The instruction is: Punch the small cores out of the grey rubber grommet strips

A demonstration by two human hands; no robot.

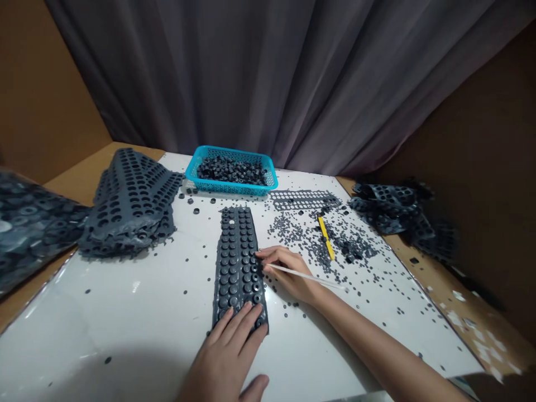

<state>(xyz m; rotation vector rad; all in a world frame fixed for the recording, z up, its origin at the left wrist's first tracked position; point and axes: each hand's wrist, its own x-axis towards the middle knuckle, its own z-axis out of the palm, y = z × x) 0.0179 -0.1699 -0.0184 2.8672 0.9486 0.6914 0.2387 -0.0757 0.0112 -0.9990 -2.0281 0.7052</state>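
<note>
A dark grey rubber sheet (234, 254) with rows of round moulded caps lies lengthwise in front of me on the white table. My left hand (234, 340) rests flat across its near end, fingers stretched out. At the sheet's right edge, my right hand (293, 272) is closed around a thin white stick (307, 275), whose rear end points to the right. The stick's tip is hidden by the fingers, which are close to the right column of caps. Several caps in that column show open centres. One pale spot shows near the sheet's far end.
A blue basket (272, 181) of small dark rubber pieces stands at the back. Stacked perforated sheets (129, 195) and a bag of parts (33, 223) are at left. To the right are a yellow tool (326, 238), scattered discs, a flat perforated sheet (304, 199) and crumpled sheets (393, 204).
</note>
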